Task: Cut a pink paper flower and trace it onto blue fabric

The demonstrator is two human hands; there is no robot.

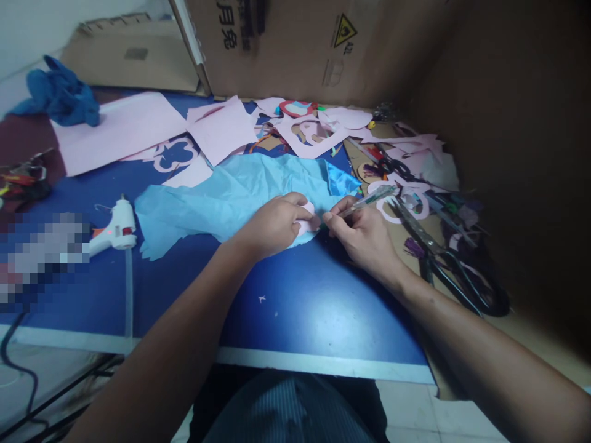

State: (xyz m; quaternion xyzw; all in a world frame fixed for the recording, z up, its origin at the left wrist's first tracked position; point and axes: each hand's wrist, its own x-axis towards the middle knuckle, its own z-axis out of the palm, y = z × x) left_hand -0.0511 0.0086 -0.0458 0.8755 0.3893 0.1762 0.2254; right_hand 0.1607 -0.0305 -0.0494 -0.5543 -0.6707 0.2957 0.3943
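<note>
Item: left hand (272,224)?
Entry: fingers curled, gripping a small pink paper piece (307,221), which rests on crumpled light-blue tissue paper (217,209).

Item: right hand (362,237)?
Entry: fingers pinched on a clear plastic pen (369,202), its tip just beside the pink piece, over a dark blue tabletop (314,307).

Pale glare is spreading across the glossy blue tabletop (318,314), soft shadow is gathering beneath the right hand (364,240), deep shade is swallowing the brown cardboard panel (508,154), wide-angle distortion is bowing the silver table edge (323,363), a coarse pixelated patch (44,258) is blurring the left side
</note>
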